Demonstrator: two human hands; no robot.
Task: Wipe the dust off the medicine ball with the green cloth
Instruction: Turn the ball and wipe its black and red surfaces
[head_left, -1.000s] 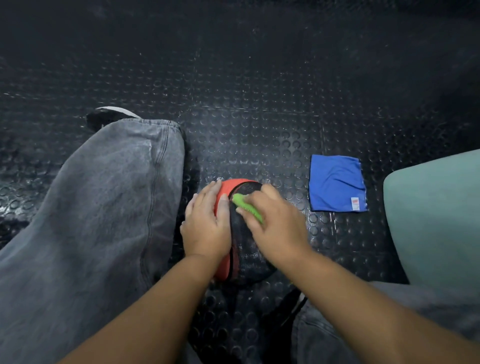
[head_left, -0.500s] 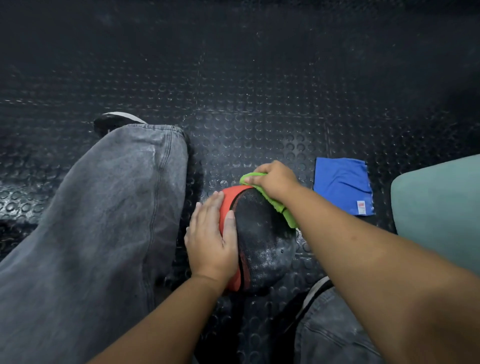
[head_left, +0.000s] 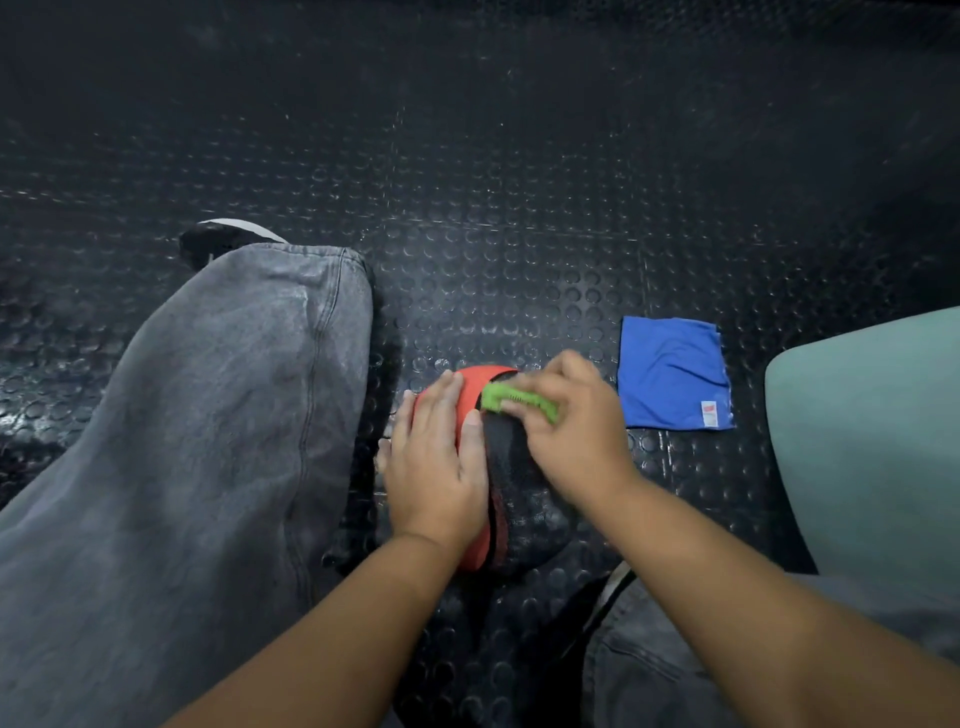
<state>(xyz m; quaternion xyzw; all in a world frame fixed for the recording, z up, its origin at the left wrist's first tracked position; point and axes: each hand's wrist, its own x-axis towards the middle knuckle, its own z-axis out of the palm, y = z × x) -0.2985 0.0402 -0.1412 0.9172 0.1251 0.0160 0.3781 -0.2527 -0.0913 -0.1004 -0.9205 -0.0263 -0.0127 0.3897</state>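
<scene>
Medicine ball (head_left: 511, 467) under L hand (head_left: 434, 470), green cloth (head_left: 514, 404) in R hand (head_left: 571, 441)

Dim scene, light cast from above near the camera, far floor (head_left: 519, 130) swallowed in darkness, pale glints caught on raised studs (head_left: 36, 410) at left, right hand (head_left: 571, 436) and green cloth (head_left: 519, 402) smeared by motion blur, lines bowed by wide-angle distortion, corners darkened.
</scene>
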